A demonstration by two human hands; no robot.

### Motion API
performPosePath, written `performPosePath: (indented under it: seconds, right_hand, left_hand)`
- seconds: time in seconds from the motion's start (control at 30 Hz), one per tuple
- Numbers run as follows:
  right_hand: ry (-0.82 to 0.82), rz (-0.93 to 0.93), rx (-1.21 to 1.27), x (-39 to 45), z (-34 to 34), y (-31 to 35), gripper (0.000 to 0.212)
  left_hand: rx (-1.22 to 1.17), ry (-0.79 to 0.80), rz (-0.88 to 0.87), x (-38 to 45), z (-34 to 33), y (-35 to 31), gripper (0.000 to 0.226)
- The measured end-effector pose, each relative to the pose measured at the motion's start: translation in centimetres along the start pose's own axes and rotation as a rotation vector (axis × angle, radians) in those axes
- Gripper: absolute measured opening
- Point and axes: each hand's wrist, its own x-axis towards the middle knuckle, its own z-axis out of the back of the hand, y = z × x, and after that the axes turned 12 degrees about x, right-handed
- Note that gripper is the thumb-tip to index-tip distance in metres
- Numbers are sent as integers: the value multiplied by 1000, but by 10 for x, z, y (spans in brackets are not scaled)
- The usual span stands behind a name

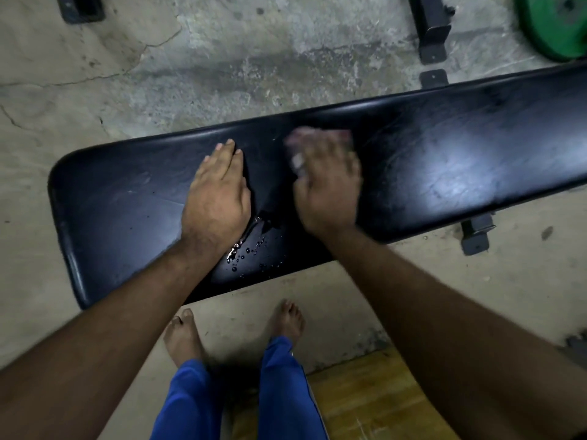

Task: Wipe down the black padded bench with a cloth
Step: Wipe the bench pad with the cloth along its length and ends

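Hands: both on the bench top at mid-frame; left hand [219, 192] lies flat, fingers extended and together, palm down on the padding, holding nothing. Right hand [327, 182] is blurred, spread over a pale cloth [305, 144] and pressing it to the surface; whether the fingers curl around the cloth cannot be told.
Bench: black padded bench [444, 147] runs from lower left to upper right of the frame, rounded end at the left. Judged heavy and fixed on its frame; no lifting needed. Padding is soft beneath a smooth skin, likely slippery where wet.
Floor: cracked concrete floor [222, 58] across the upper frame; bare feet [184, 338] at lower centre.
Weight plate: green weight plate [559, 27] at upper right, well apart from the work.
Cloth: small, soft, light; mostly hidden beneath the right hand, only pale edges showing past the fingertips. Best held under a flat palm, as a bunched grip would reduce contact.
Water: droplets [247, 249] sit on the near edge of the bench, between the two wrists, not yet wiped.
Assessment: wiping appears under way at mid-bench; left end shows streaks, right end a sheen.
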Motion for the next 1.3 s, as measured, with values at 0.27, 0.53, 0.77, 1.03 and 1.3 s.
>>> performPosePath:
  seconds: [0.27,0.53,0.77,1.03,1.3]
  right_hand:
    - [-19,-13,0,35,-5,19,64]
    - [-39,-82,17,67,-4,32,67]
    - [67,34,42,100,10,31,54]
    - [140,212,15,69,0,34,64]
    - [219,360,-28,-13,-6,28,69]
  left_hand:
    - [20,9,22,-4,3,17,51]
    - [10,12,48,-8,11,37,54]
    - [18,23,31,-12,15,51,54]
    - [17,41,19,-15,15,53,53]
    - [19,29,15,-31,13,48,55]
